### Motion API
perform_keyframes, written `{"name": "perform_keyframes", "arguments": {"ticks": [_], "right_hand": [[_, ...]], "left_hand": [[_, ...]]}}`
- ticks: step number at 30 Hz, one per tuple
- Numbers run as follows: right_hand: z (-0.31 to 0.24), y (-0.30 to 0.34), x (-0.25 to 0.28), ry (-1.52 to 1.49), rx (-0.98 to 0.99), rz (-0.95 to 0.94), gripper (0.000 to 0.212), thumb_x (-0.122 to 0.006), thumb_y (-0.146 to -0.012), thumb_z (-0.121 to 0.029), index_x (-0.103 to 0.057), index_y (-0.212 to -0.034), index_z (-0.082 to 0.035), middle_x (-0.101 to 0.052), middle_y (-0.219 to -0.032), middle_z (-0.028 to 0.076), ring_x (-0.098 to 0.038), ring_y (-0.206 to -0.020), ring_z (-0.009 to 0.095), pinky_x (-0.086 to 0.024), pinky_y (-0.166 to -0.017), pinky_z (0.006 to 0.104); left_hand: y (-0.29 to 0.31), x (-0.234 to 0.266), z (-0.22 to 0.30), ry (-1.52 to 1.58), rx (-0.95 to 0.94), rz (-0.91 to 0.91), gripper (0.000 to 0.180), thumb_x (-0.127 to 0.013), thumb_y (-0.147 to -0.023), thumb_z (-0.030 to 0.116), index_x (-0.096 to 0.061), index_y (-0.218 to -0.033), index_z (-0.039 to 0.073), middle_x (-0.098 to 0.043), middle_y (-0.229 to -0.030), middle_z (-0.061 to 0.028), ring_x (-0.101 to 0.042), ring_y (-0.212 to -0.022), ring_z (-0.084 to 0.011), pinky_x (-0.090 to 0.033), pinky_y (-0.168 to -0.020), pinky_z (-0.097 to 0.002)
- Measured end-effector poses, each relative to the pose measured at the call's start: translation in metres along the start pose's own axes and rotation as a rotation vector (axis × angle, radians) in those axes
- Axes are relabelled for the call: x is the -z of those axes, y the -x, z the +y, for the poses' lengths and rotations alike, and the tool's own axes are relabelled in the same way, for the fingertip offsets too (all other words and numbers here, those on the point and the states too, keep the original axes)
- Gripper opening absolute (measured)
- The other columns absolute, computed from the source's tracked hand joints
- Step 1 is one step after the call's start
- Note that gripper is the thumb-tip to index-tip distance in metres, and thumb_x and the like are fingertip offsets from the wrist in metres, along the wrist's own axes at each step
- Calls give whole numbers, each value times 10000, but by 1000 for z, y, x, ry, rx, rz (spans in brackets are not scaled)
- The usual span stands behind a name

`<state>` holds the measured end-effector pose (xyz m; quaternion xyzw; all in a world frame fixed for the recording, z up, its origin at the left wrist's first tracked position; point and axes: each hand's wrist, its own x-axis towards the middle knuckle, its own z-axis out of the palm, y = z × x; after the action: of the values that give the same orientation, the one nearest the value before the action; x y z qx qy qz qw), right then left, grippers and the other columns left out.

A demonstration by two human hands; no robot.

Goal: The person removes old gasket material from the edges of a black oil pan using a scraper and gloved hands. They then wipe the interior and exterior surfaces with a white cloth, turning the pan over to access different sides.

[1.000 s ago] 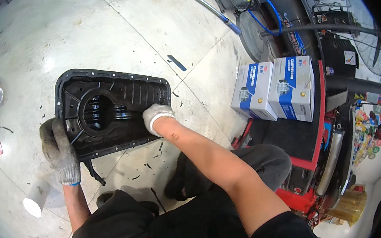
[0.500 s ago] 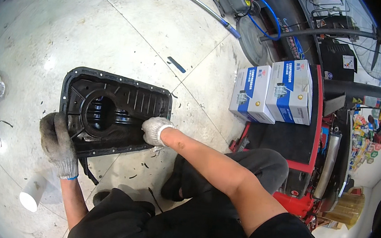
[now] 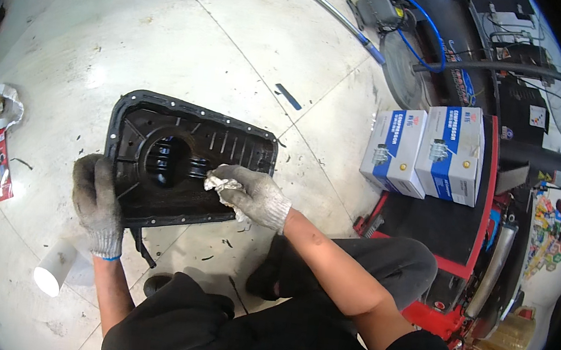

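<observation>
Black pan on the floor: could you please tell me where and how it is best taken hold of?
Probably by the rim at its two short ends, coming in from left and right. The pan lies open side up, and its flat, bolt-holed rim runs around the opening. The inside looks dark and shiny, so perhaps slick.

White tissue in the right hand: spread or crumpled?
Crumpled: the white tissue bunches in uneven folds at the right hand.
</observation>
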<state>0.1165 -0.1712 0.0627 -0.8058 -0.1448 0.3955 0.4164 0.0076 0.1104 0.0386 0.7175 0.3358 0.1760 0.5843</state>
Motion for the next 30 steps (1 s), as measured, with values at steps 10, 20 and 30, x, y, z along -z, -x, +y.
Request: {"name": "perform_keyframes", "arguments": {"ticks": [10,20,30], "right_hand": [[-99,-69,-72,578,484,-209,264,-726,-935,-207,-698,-1153,-61,-678,-1165,182,-713,-1088,390,-572,-974,498],[20,-37,-13,843,238,-399,230,-624,-1006,-237,-676,-1188,-107,-696,-1148,151,-701,-1115,355,-567,-991,485],[25,-6,16,1281,-249,-492,179,-641,-936,-114,-676,-1105,-64,-749,-1097,183,-758,-1003,387,-604,-915,521]], "left_hand": [[0,0,2,51,-30,-19,256,-576,-1097,235,-652,-1111,-9,-660,-996,-66,-589,-906,-147,-503,-827,-315],[2,-2,6,-59,9,46,244,-601,-1077,212,-673,-1094,-20,-681,-986,-80,-604,-905,-156,-513,-868,-319],[-5,-1,7,-21,13,-22,290,-583,-1091,261,-656,-1131,-18,-657,-992,-78,-576,-898,-148,-497,-872,-303]]}}
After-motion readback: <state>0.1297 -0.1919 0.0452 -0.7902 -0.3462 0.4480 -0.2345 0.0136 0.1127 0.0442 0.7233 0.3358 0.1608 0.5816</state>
